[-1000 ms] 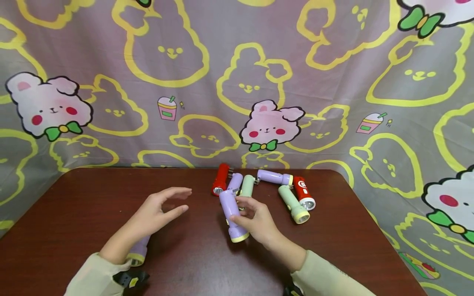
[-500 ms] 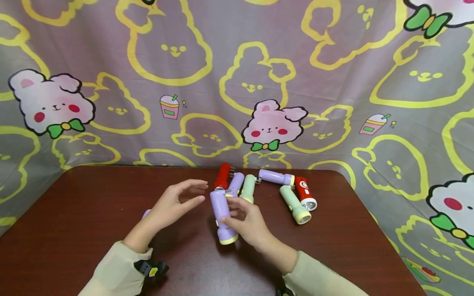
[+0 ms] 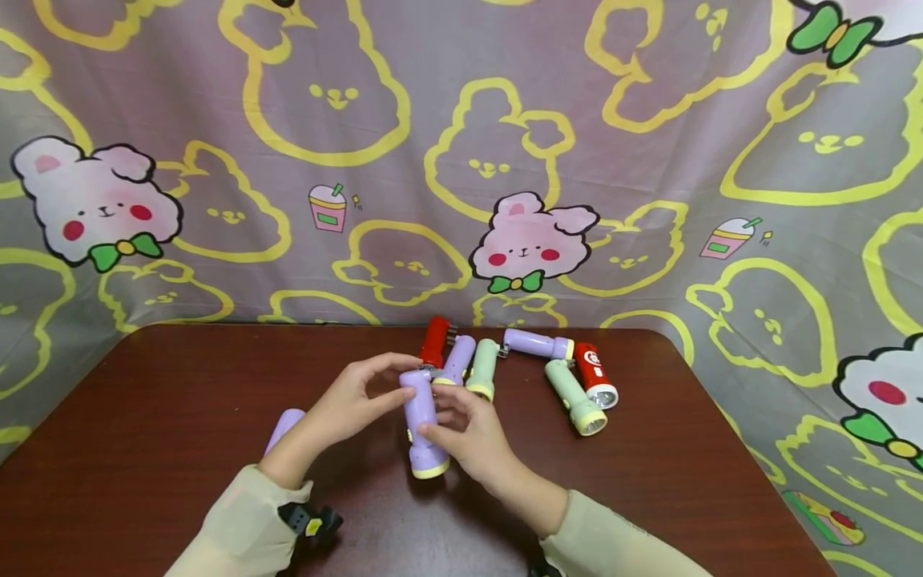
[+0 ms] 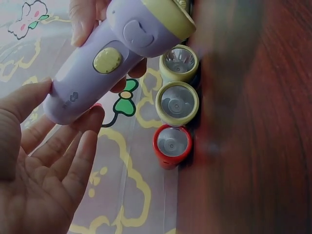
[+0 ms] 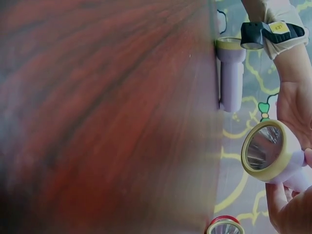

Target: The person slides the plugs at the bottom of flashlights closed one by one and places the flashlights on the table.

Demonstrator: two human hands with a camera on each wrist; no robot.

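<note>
My right hand [image 3: 472,433] grips a purple flashlight [image 3: 420,409] with a yellow rim, held above the table, lens end tilted down towards me. In the left wrist view its yellow switch [image 4: 107,60] faces the camera. My left hand [image 3: 356,405] pinches the tail end of the same flashlight, thumb [image 4: 30,99] on one side and fingertips on the other. In the right wrist view the lens [image 5: 264,147] points towards the camera. Another purple flashlight [image 3: 284,427] lies on the table behind my left forearm, partly hidden by it.
Beyond my hands on the brown table [image 3: 195,385] lie a red flashlight [image 3: 436,340], a purple one [image 3: 459,359] and a green one [image 3: 484,365]. To their right are another purple [image 3: 534,344], green [image 3: 568,393] and red flashlight [image 3: 591,370]. A patterned curtain [image 3: 404,184] hangs behind.
The right hand has carried the purple flashlight leftward. My left hand has moved right and now touches and pinches its tail end, where before there was a gap.
</note>
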